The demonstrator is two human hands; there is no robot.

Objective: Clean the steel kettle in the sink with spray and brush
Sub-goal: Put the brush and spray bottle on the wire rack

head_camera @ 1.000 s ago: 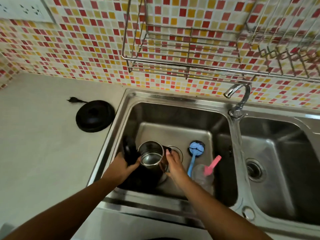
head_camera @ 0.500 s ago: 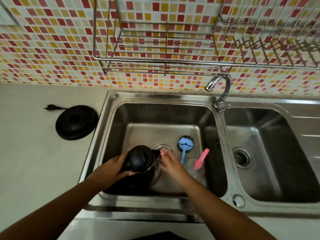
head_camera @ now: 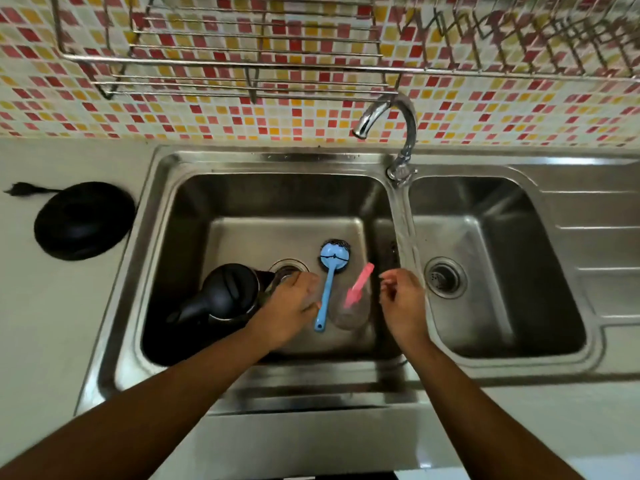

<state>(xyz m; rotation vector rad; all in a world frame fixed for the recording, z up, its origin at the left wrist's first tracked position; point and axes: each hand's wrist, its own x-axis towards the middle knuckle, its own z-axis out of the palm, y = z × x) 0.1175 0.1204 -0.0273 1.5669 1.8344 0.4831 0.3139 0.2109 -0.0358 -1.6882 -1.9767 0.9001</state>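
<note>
The steel kettle (head_camera: 227,296) stands at the front left of the left sink basin (head_camera: 277,195) with its black lid shut. My left hand (head_camera: 290,306) lies curled against the kettle's right steel side, its outer edge touching the handle of the blue brush (head_camera: 328,285). The brush lies on the basin floor with its round head away from me. Just right of it lies a clear spray bottle (head_camera: 349,315) with a pink nozzle. My right hand (head_camera: 401,299) hovers right of the bottle, fingers loosely apart, holding nothing.
The kettle's black base (head_camera: 83,220) with its cord sits on the counter left of the sink. A tap (head_camera: 398,133) rises from the divider between the basins. The right basin (head_camera: 485,271) holds only its drain. A wire rack (head_camera: 242,64) hangs on the tiled wall.
The kettle's lid went from open to shut. My left hand moved from the kettle's left side to its right side. My right hand left the kettle and moved right, past the spray bottle.
</note>
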